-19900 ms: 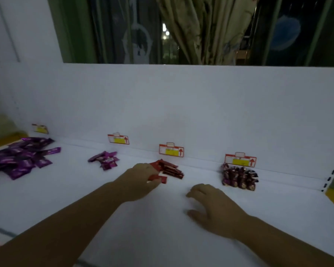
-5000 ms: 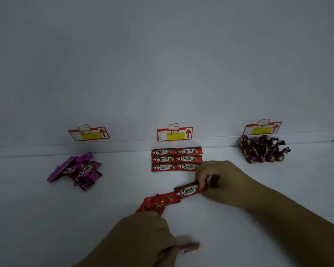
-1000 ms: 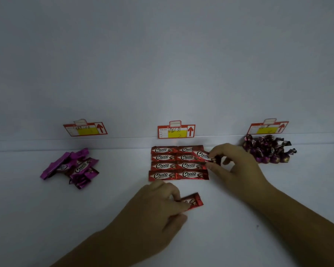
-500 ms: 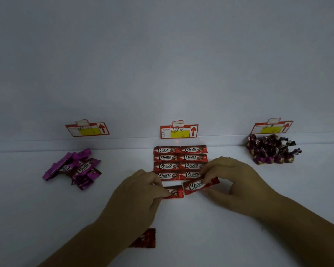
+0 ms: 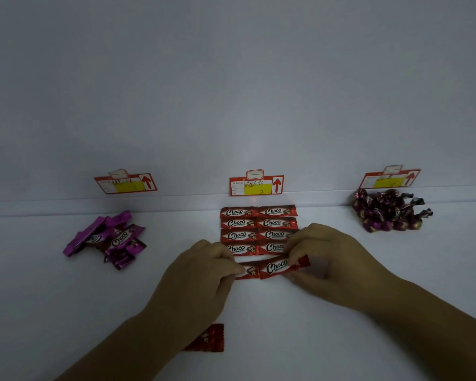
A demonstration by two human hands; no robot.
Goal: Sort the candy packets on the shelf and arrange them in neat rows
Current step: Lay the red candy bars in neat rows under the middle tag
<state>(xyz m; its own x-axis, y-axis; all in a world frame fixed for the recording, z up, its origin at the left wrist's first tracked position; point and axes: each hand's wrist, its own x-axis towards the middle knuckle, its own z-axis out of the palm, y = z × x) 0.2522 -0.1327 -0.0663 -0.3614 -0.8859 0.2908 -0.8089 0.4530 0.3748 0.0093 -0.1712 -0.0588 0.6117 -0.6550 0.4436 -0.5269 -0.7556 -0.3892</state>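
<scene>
Red Choco packets lie in two columns of several rows on the white shelf, under the middle price tag. Just in front of them, my left hand pinches a red packet by its left part. My right hand pinches another red packet that lies slightly tilted beside it. One more red packet lies loose near my left forearm, partly hidden.
A loose heap of purple Choco packets lies at the left under its price tag. A pile of dark twisted-wrapper candies sits at the right under a third tag. The white back wall rises behind.
Both hands brought their red packets down to the front of the grid, forming a new row. My right hand's packet came from the grid's right side. A spare packet now lies by my left forearm.
</scene>
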